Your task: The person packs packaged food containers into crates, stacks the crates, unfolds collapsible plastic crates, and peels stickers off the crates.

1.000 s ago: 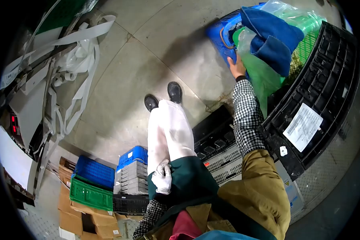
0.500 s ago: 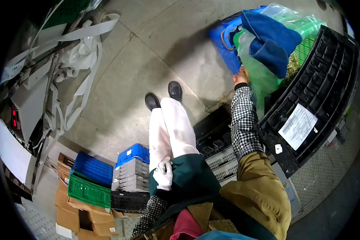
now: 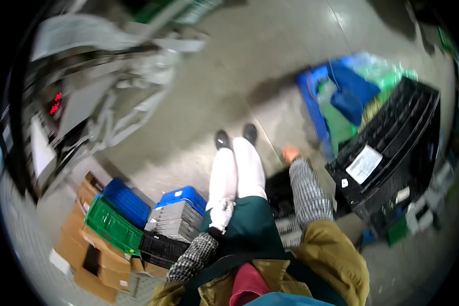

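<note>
In a white glove, my left hand [image 3: 222, 214] rests against the dark green apron [image 3: 250, 222] at my lap. Its fingers look curled in, and what they hold, if anything, is hidden. My right hand [image 3: 291, 153] is bare and blurred, held out over the floor with no crate touching it; its fingers cannot be made out. To its right stands a blue crate [image 3: 311, 104] lined with green plastic film [image 3: 336, 109], with a dark blue cloth [image 3: 359, 94] lying on top. A black crate [image 3: 392, 148] bearing a white paper label [image 3: 364, 164] is nearest below that.
Stacked grey crates [image 3: 173, 219], a blue crate lid [image 3: 183, 196], a green crate [image 3: 112, 222] and cardboard boxes [image 3: 94, 255] stand at lower left. Loose white strips [image 3: 143, 109] hang by equipment with a red display [image 3: 56, 103] on the left.
My right hand has let go of the blue crate's edge and drawn back from it. The whole view has shifted with my head. My left hand stays at the apron.
</note>
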Available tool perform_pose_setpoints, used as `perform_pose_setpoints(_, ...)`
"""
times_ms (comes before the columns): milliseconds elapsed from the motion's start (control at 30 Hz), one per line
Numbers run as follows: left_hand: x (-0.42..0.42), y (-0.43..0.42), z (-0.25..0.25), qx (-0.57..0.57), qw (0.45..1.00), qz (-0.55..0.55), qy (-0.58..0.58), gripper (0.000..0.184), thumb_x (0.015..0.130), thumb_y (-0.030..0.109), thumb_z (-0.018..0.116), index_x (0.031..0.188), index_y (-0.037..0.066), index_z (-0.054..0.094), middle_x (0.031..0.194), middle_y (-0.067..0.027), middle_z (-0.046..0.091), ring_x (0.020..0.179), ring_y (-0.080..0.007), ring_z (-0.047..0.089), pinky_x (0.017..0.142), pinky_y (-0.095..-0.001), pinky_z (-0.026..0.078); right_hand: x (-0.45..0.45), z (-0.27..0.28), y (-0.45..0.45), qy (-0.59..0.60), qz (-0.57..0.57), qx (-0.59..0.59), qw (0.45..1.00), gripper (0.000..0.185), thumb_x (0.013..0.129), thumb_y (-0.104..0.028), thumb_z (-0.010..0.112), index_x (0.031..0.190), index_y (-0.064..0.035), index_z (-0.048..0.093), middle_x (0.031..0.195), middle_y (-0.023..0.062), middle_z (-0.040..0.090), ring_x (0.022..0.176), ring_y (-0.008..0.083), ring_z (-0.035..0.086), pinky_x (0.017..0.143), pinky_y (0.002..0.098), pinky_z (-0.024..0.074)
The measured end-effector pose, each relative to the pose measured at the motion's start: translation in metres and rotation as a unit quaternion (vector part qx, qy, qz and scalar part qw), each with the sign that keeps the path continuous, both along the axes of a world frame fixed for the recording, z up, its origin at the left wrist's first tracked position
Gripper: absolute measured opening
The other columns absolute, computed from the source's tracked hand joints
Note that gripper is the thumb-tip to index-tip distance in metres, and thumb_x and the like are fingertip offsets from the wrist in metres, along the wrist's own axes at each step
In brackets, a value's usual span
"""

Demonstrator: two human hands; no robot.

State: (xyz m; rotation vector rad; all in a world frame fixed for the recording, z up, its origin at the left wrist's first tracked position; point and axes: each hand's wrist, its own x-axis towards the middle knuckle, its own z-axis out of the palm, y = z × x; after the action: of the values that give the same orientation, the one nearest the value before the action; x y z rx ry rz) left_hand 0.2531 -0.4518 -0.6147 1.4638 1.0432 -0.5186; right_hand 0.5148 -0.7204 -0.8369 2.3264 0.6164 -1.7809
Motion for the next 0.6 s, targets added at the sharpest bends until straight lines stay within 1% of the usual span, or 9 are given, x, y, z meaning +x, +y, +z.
perform_pose_setpoints(33, 0.000, 0.003, -0.003, -0.055, 0.997, 0.062, 0.005, 0.024, 0.090, 0.006, 0.054, 0.114, 0.003, 0.056, 0.080, -0.0061, 0.062, 0.064, -0.0097, 0.056, 0.062, -0.0240, 0.049, -0.046, -0.027, -0.003, -0.065, -0.130, 0.105, 0.984, 0.024, 0.085, -0.024, 0.049, 0.083, -0.0067, 0.065, 0.089, 0.0137, 0.066, 0.085, 0.0322, 0.062, 0.075, 0.0415, 0.0493)
perform_pose_setpoints(67, 0.030, 0.019, 0.016, -0.038, 0.998, 0.036, 0.030, 0.035, 0.090, 0.009, 0.055, 0.123, 0.000, 0.050, 0.083, -0.0064, 0.062, 0.061, -0.0084, 0.054, 0.060, -0.0231, 0.049, -0.051, -0.003, 0.044, -0.045, -0.156, 0.079, 0.983, 0.018, 0.087, -0.018, 0.052, 0.088, -0.0061, 0.065, 0.081, 0.0102, 0.067, 0.073, 0.0264, 0.063, 0.064, 0.0375, 0.0503)
perform_pose_setpoints(133, 0.094, 0.054, 0.071, 0.082, 0.991, 0.017, -0.103, 0.050, 0.091, 0.013, 0.053, 0.135, -0.002, 0.036, 0.115, -0.0157, 0.056, 0.091, -0.0208, 0.058, 0.082, -0.0328, 0.047, -0.044, 0.085, 0.140, 0.069, -0.562, 0.207, 0.797, 0.015, 0.090, -0.007, 0.053, 0.096, -0.0046, 0.065, 0.078, 0.0046, 0.066, 0.065, 0.0134, 0.061, 0.053, 0.0297, 0.0483)
perform_pose_setpoints(233, 0.140, 0.110, 0.133, 0.198, 0.966, -0.102, -0.133, 0.063, 0.090, 0.019, 0.051, 0.143, 0.002, 0.022, 0.144, -0.0198, 0.033, 0.130, -0.0325, 0.036, 0.106, -0.0413, 0.027, -0.008, 0.257, 0.281, 0.262, -0.551, 0.220, 0.761, 0.042, 0.097, -0.037, 0.045, 0.119, -0.0029, 0.055, 0.107, 0.0080, 0.063, 0.091, 0.0151, 0.062, 0.077, 0.0290, 0.0500)
perform_pose_setpoints(300, 0.163, 0.144, 0.180, 0.346, 0.918, -0.165, -0.102, 0.055, 0.089, 0.025, 0.050, 0.138, 0.006, 0.036, 0.143, -0.0135, 0.036, 0.130, -0.0294, 0.036, 0.111, -0.0390, 0.020, -0.003, 0.329, 0.340, 0.492, -0.627, 0.226, 0.561, 0.062, 0.096, -0.052, 0.034, 0.133, -0.0021, 0.040, 0.128, 0.0109, 0.051, 0.115, 0.0184, 0.051, 0.095, 0.0328, 0.0418)
perform_pose_setpoints(333, 0.157, 0.164, 0.168, 0.284, 0.942, -0.028, -0.174, 0.056, 0.088, 0.025, 0.050, 0.138, 0.005, 0.036, 0.140, -0.0161, 0.039, 0.127, -0.0315, 0.040, 0.109, -0.0396, 0.025, 0.013, 0.384, 0.368, 0.491, -0.571, 0.264, 0.603, 0.067, 0.096, -0.054, 0.030, 0.138, -0.0013, 0.030, 0.140, 0.0129, 0.039, 0.125, 0.0211, 0.041, 0.101, 0.0364, 0.0355)
perform_pose_setpoints(433, 0.129, 0.248, 0.232, 0.364, 0.925, 0.045, -0.099, 0.059, 0.085, 0.025, 0.052, 0.136, 0.002, 0.036, 0.120, -0.0221, 0.052, 0.110, -0.0364, 0.051, 0.095, -0.0426, 0.039, 0.062, 0.493, 0.428, 0.444, -0.371, 0.438, 0.688, 0.058, 0.097, -0.047, 0.035, 0.132, -0.0009, 0.042, 0.122, 0.0124, 0.058, 0.114, 0.0213, 0.052, 0.096, 0.0341, 0.0393)
perform_pose_setpoints(500, 0.100, 0.307, 0.237, 0.469, 0.862, 0.183, -0.059, 0.061, 0.083, 0.025, 0.056, 0.135, 0.000, 0.037, 0.104, -0.0231, 0.059, 0.094, -0.0374, 0.057, 0.084, -0.0444, 0.045, 0.096, 0.546, 0.479, 0.269, -0.271, 0.530, 0.757, 0.047, 0.098, -0.040, 0.039, 0.121, -0.0023, 0.052, 0.104, 0.0071, 0.066, 0.096, 0.0138, 0.058, 0.086, 0.0302, 0.0434)
perform_pose_setpoints(600, 0.092, 0.437, 0.312, 0.570, 0.784, 0.221, -0.110, 0.057, 0.085, 0.019, 0.056, 0.135, 0.001, 0.038, 0.094, -0.0181, 0.059, 0.083, -0.0314, 0.055, 0.075, -0.0427, 0.045, 0.157, 0.592, 0.580, 0.129, -0.209, 0.619, 0.747, 0.034, 0.097, -0.031, 0.046, 0.108, -0.0020, 0.060, 0.087, 0.0026, 0.065, 0.074, 0.0093, 0.056, 0.068, 0.0247, 0.0454)
